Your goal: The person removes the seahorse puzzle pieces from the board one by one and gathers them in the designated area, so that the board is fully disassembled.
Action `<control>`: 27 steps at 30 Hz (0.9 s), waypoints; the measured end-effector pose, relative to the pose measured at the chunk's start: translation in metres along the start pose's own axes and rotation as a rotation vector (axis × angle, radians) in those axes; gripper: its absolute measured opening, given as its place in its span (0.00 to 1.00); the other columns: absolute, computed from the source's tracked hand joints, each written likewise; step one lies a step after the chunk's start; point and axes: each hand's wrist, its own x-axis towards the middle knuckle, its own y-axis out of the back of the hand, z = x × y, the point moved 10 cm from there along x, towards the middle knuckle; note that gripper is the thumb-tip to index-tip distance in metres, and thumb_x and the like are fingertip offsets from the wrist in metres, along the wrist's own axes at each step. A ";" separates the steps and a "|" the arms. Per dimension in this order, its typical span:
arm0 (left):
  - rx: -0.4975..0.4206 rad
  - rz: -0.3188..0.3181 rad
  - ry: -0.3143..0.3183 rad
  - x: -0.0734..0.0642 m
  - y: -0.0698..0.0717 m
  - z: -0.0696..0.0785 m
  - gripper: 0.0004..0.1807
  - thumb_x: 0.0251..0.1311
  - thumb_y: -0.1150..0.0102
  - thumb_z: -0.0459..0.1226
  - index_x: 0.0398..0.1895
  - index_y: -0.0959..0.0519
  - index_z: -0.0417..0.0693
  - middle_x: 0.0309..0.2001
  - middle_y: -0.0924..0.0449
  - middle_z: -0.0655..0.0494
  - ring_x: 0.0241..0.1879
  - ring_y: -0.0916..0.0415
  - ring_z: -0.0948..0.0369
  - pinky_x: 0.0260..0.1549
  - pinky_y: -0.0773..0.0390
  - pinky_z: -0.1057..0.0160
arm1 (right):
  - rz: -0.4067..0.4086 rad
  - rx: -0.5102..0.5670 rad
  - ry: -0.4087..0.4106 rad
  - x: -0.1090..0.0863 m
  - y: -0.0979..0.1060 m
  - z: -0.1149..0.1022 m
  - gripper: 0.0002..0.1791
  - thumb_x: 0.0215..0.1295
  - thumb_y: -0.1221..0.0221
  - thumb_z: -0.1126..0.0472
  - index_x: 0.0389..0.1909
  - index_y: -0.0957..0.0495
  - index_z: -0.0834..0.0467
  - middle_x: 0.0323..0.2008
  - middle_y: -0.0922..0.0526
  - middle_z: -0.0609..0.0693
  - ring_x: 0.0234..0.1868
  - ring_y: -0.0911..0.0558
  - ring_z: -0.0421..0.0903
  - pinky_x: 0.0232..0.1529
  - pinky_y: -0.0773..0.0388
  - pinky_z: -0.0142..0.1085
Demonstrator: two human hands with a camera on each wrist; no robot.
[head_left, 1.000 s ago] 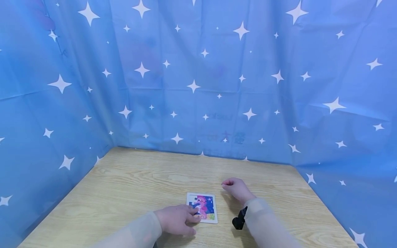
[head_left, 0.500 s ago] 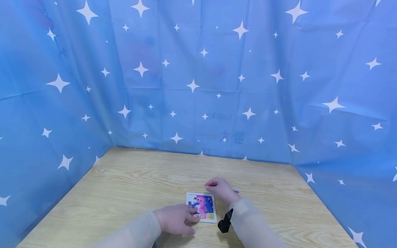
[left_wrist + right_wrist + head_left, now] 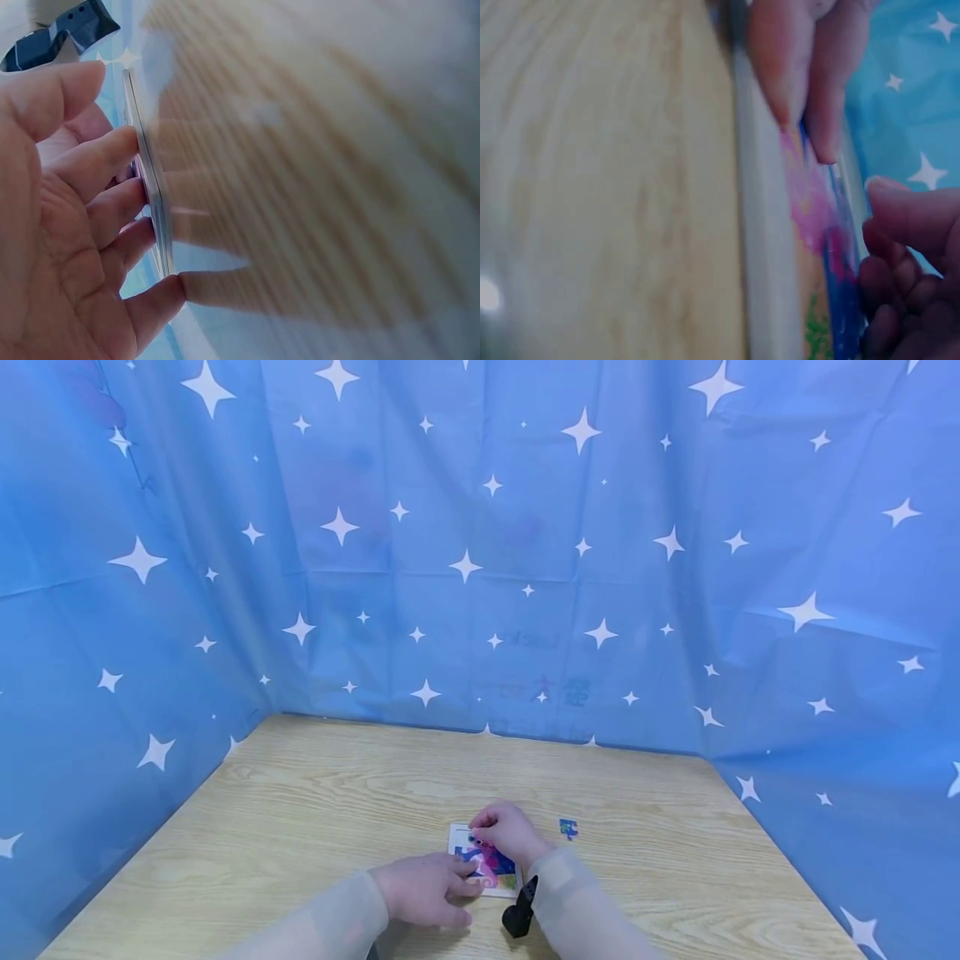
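A seahorse jigsaw puzzle in a white frame [image 3: 509,892] lies flat on the table, its upper left part showing bare white. My left hand [image 3: 427,890] rests on the puzzle's lower left with spread fingers. In the left wrist view its fingers [image 3: 120,202] touch the frame's edge. Over the puzzle's upper left, my right hand [image 3: 512,833] holds thumb and fingertips together, pinching what appears to be a puzzle piece, almost wholly covered by the fingers. The right wrist view shows that hand [image 3: 922,240] close above the picture. One loose blue puzzle piece [image 3: 568,828] lies right of the frame.
The light wooden table [image 3: 360,785] extends around the puzzle. A blue curtain with white stars [image 3: 465,527] hangs along its back and sides. A black wrist camera [image 3: 517,917] sits under my right wrist, close to the frame's lower right corner.
My right hand has moved left from beside the puzzle to over its upper left. This has uncovered the loose blue piece on the table. My left hand has stayed in place.
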 end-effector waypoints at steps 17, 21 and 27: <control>-0.029 0.002 0.033 -0.002 0.003 -0.001 0.29 0.60 0.47 0.58 0.64 0.27 0.62 0.69 0.36 0.59 0.68 0.41 0.57 0.64 0.37 0.56 | -0.038 -0.159 -0.025 0.003 -0.008 -0.002 0.03 0.58 0.35 0.67 0.32 0.18 0.58 0.30 0.22 0.45 0.34 0.25 0.43 0.43 0.28 0.42; -0.043 0.001 0.046 -0.002 0.002 -0.002 0.29 0.59 0.46 0.58 0.64 0.27 0.63 0.69 0.36 0.60 0.68 0.41 0.57 0.64 0.37 0.56 | -0.033 -0.115 -0.067 0.002 -0.010 0.000 0.03 0.59 0.35 0.67 0.33 0.19 0.58 0.32 0.22 0.46 0.35 0.25 0.44 0.43 0.28 0.42; -0.033 0.002 0.040 -0.001 0.001 -0.001 0.29 0.59 0.47 0.58 0.64 0.27 0.63 0.69 0.36 0.60 0.69 0.41 0.56 0.64 0.37 0.56 | -0.023 -0.098 -0.066 0.001 -0.010 0.002 0.03 0.59 0.35 0.67 0.32 0.19 0.58 0.31 0.23 0.47 0.34 0.26 0.45 0.40 0.29 0.40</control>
